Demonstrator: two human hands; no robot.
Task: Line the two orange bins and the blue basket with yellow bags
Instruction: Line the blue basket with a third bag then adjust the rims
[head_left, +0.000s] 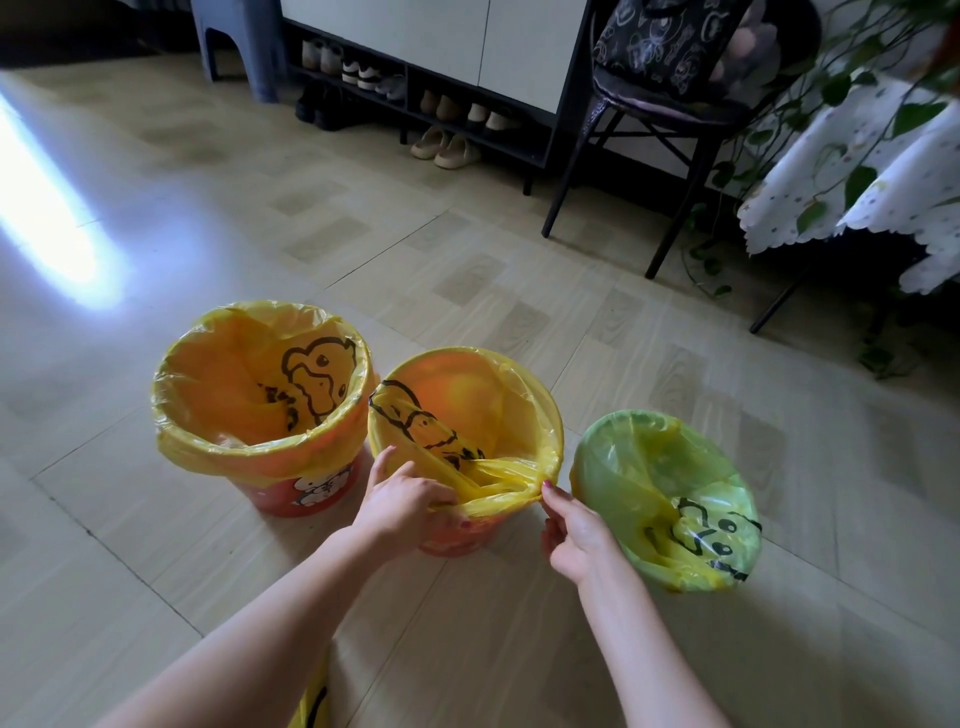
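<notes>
Three containers are lined up on the floor (519, 291) across the lower centre of the frame. The near rim of the middle orange bin (457, 540) is flanked by both hands. Its yellow bag (498, 410) is gripped at the rim by the curled left hand (402, 506) and pinched by the right hand (571, 535). The left orange bin (301, 493) is already lined, as is the blue basket (670, 493) at lower right.
</notes>
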